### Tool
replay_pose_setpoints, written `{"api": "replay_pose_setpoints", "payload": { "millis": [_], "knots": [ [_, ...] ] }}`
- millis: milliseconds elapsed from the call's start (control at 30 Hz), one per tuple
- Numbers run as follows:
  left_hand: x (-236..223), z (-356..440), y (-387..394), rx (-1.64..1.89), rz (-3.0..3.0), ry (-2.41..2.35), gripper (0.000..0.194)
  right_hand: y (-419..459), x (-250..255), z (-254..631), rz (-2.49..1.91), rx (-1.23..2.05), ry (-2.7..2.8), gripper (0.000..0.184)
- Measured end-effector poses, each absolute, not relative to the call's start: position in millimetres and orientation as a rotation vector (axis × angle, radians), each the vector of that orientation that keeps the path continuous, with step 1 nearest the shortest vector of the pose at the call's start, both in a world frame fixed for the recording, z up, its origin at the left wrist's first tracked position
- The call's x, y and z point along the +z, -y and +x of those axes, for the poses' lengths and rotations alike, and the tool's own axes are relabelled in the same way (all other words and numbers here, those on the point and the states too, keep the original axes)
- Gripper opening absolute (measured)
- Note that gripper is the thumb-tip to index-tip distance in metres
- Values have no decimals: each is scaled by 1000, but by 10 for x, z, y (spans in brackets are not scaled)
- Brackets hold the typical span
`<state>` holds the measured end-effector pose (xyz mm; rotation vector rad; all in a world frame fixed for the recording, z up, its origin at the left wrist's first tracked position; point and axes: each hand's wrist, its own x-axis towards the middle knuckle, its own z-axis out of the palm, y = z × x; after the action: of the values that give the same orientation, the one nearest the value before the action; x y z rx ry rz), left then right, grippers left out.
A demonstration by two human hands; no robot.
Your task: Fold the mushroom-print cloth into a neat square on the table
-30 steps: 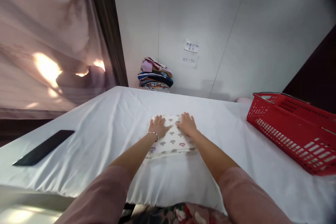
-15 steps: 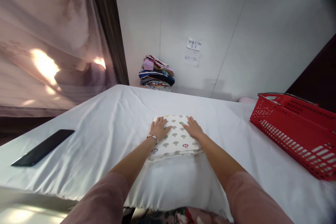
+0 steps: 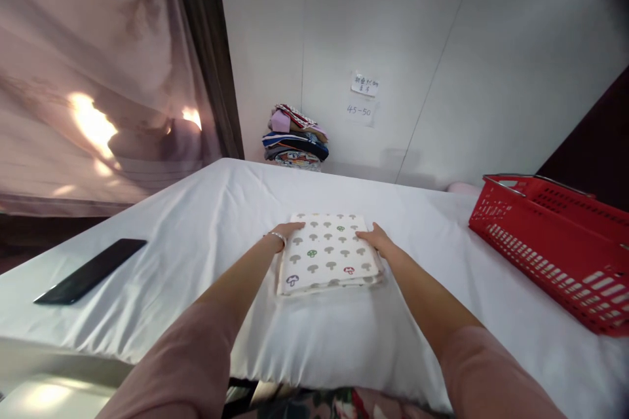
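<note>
Far L on the white-covered tabletop (image 3: 196,222), a flat black slab (image 3: 91,272) lies slantwise, well apart from the work. Next, the L hand (image 3: 289,229), bracelet (image 3: 276,236) at its wrist, is at the L side of the folded cloth (image 3: 329,252), thumb side reaching over the top; its other fingers are mostly hidden, so can't tell if they pinch the edge or just rest there. Beyond, past the far edge, a clothes pile (image 3: 295,141) stands by the wall. The cloth lies flat mid-tabletop, betw. the two hands: to the R of the L fingers, to the L of the R fingers. It's approx. square, so no clear long axis; near edge runs L–R, layers showing. Neither hand is clearly nearer, as both touch it, nearer its far corners than its near ones. R hand (image 3: 378,239): thumb on top of the R edge, index spread off it, pointing away; the rest hidden, pinch unclear. Far R, well apart, sits the red basket (image 3: 550,242).
</note>
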<state>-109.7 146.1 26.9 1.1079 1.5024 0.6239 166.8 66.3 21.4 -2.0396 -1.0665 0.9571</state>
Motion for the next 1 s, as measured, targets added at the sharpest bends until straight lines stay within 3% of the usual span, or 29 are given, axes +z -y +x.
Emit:
{"api": "replay_pose_setpoints", "payload": {
  "millis": [167,433,600,700,833,900,1000],
  "knots": [
    [308,-1100,-1518,627,977,-1321,36,-754,261,1792,-1903,1214,886,86],
    [421,-1064,-1511,590,910,-1254,40,-919,274,1727,-1725,1416,792,36],
    [889,-1163,-1565,732,1103,-1186,44,-963,642,1820,-1560,1410,867,33],
    [1393,-1263,-1593,977,1377,-1034,60,-1049,1110,1890,-1395,1259,1008,40],
    [1844,-1429,-1463,1315,1794,-942,65,-1061,1543,1900,-1098,764,1310,48],
    [1750,-1529,-1327,1368,2024,-902,60,-950,1454,1887,-1072,527,1374,48],
    [1172,-1678,-1063,1294,2397,-807,41,-628,911,1881,-1095,215,1541,43]
  ]
}}
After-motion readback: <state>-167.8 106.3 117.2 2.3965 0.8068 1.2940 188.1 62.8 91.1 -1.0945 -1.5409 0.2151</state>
